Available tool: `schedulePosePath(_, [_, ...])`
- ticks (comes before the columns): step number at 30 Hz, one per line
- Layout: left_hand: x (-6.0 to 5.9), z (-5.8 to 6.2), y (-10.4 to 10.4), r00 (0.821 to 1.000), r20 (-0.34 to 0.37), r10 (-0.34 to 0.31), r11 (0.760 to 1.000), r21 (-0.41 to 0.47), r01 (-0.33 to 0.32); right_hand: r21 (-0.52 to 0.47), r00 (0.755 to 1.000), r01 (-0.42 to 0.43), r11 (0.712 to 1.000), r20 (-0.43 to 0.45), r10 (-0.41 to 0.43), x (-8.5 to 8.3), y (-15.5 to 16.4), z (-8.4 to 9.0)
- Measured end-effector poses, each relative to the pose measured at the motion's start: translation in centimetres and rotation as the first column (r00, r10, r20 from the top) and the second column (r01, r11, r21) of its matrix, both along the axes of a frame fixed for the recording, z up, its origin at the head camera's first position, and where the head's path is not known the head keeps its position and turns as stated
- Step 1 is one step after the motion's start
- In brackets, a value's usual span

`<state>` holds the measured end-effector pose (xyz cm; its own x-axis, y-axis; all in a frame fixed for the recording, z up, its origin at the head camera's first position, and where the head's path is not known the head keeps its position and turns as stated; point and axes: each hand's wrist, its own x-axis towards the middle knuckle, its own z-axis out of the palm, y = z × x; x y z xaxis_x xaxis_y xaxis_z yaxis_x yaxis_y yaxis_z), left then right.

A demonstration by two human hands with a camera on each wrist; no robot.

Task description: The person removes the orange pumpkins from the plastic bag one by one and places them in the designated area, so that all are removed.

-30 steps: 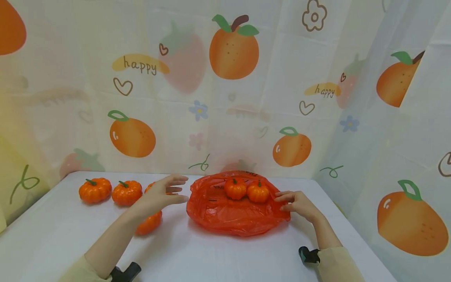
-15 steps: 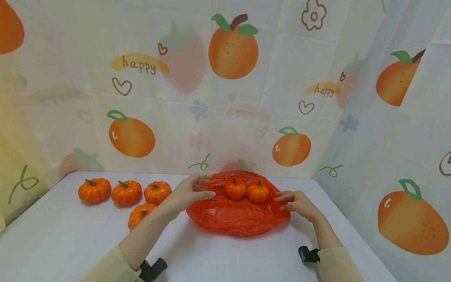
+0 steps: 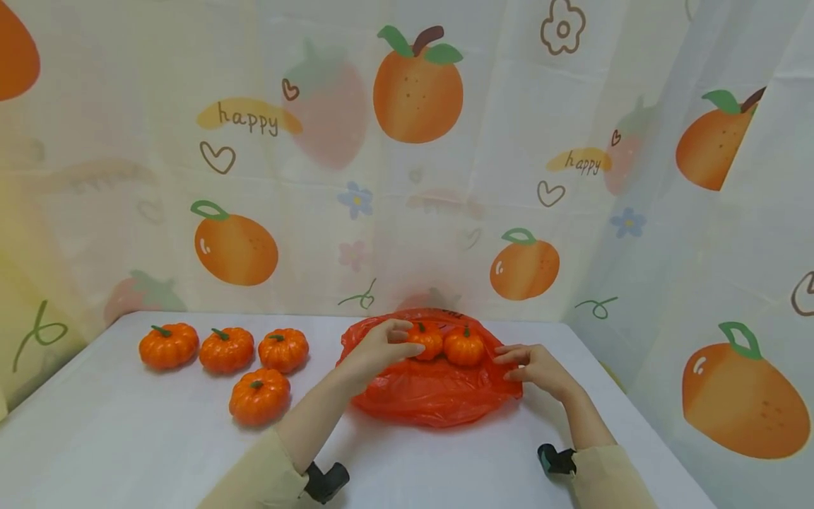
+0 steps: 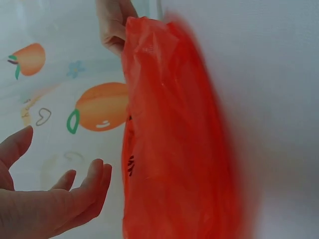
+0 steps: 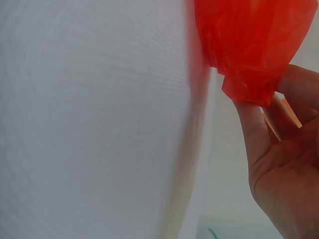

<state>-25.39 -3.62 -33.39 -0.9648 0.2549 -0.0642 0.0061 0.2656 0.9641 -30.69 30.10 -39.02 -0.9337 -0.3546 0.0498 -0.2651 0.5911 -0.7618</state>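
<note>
A red plastic bag (image 3: 439, 399) lies on the table with its mouth spread wide. Two small orange pumpkins sit in its opening: a left pumpkin (image 3: 429, 344) and a right pumpkin (image 3: 464, 346). My left hand (image 3: 381, 346) is over the bag's left side, its fingertips overlapping the left pumpkin in the head view; contact cannot be told. In the left wrist view that hand (image 4: 55, 199) has parted fingers and holds nothing. At the bag's right edge, my right hand (image 3: 537, 367) pinches the plastic. The right wrist view shows its thumb and fingers (image 5: 251, 127) on the bunched red film.
Left of the bag lie more orange pumpkins: three in a back row, with one pumpkin (image 3: 168, 346) at the far left, and a nearer pumpkin (image 3: 259, 397) in front. A fruit-printed curtain (image 3: 318, 233) stands behind and to the right of the white table (image 3: 159, 452).
My left hand has moved right, from beside the bag to over its opening. The pumpkins behind that arm have come into full view. My right hand has stayed at the bag's edge.
</note>
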Motion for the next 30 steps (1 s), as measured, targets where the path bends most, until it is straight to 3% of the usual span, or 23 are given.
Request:
schedulePosePath(10, [-1.5,-1.3,1.8,0.991,0.098,0.095,0.988,0.109,-0.106,0.011,1.000,-0.011,1.000,-0.017,0.011,-0.3,0.1,0.4])
schedulePosePath(23, [-3.4,-3.5,3.7,0.950,0.202,0.237,0.946,0.174,-0.273,0.009,1.000,0.000,1.000,0.015,-0.001,0.1,-0.1,0.2])
schedulePosePath(30, [-3.9,-4.0,4.7,0.934,0.235,0.269,0.921,0.222,-0.321,0.008,1.000,0.004,1.000,0.013,-0.004,0.3,-0.2,0.2])
